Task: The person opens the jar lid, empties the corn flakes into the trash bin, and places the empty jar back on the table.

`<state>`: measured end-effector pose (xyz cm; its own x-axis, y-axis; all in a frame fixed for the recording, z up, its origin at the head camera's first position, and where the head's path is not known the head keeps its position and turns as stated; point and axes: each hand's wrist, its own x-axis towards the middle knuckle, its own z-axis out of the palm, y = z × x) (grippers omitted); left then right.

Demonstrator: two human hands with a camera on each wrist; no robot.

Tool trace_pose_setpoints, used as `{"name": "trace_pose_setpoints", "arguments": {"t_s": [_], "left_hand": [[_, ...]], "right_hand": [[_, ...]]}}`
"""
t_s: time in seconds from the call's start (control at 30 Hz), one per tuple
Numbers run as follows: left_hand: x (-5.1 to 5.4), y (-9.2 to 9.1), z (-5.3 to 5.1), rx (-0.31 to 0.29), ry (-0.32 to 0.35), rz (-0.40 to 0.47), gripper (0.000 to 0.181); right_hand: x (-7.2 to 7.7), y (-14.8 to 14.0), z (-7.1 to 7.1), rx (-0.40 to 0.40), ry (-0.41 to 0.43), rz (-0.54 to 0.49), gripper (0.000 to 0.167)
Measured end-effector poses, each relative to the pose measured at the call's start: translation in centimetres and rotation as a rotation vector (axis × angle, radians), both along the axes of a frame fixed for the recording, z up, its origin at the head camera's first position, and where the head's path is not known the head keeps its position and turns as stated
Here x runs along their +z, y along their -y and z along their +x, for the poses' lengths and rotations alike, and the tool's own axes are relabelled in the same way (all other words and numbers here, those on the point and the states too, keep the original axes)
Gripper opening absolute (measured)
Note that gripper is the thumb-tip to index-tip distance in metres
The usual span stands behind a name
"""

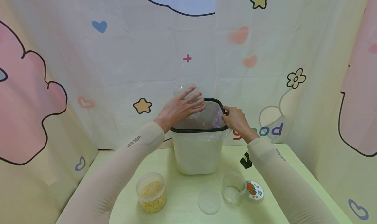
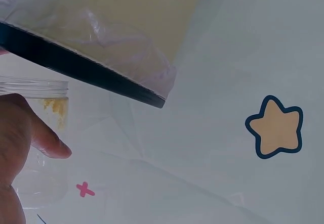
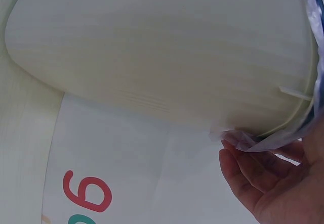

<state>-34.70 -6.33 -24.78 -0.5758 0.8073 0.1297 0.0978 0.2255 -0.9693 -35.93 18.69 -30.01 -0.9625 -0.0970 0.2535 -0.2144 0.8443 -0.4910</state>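
Observation:
My left hand holds a clear jar tipped mouth-down at the opening of a white bin. In the left wrist view, the thumb lies along the jar's side, and yellow crumbs cling inside near its threaded mouth. Most of this jar is hidden behind the hand in the head view. My right hand grips the right side of the bin's black rim. A clear plastic bag lines the bin and hangs over the edge beside the right fingers.
On the table stand a tub of yellow crumbs at left and a clear jar at right. A translucent disc, a round lid with a printed label and a small black object lie nearby. A printed cloth hangs behind.

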Motion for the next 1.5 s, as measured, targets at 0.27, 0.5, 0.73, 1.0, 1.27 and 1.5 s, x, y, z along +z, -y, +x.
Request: {"name": "trace_pose_setpoints", "arguments": {"t_s": [0.27, 0.5, 0.73, 1.0, 1.27, 1.5], "left_hand": [[0.7, 0.0, 0.0, 0.0, 0.009, 0.016, 0.104], [2.4, 0.3, 0.1, 0.008, -0.02, 0.097, 0.112], [1.3, -0.2, 0.2, 0.038, 0.061, -0.02, 0.111], [0.7, 0.0, 0.3, 0.022, 0.043, 0.032, 0.101], [0.8, 0.1, 0.3, 0.021, 0.057, 0.026, 0.107], [1.3, 0.5, 0.4, 0.014, 0.041, 0.074, 0.107]], "right_hand": [[0.0, -0.1, 0.0, -0.002, 0.002, -0.003, 0.052], [0.0, 0.0, -0.1, 0.001, -0.002, -0.001, 0.052], [-0.1, -0.2, 0.0, 0.006, -0.011, -0.004, 0.053], [-0.2, -0.1, 0.1, 0.015, -0.016, -0.015, 0.053], [-0.2, -0.1, -0.1, 0.002, -0.008, 0.002, 0.053], [-0.2, 0.0, -0.1, -0.003, -0.006, -0.004, 0.053]]}}
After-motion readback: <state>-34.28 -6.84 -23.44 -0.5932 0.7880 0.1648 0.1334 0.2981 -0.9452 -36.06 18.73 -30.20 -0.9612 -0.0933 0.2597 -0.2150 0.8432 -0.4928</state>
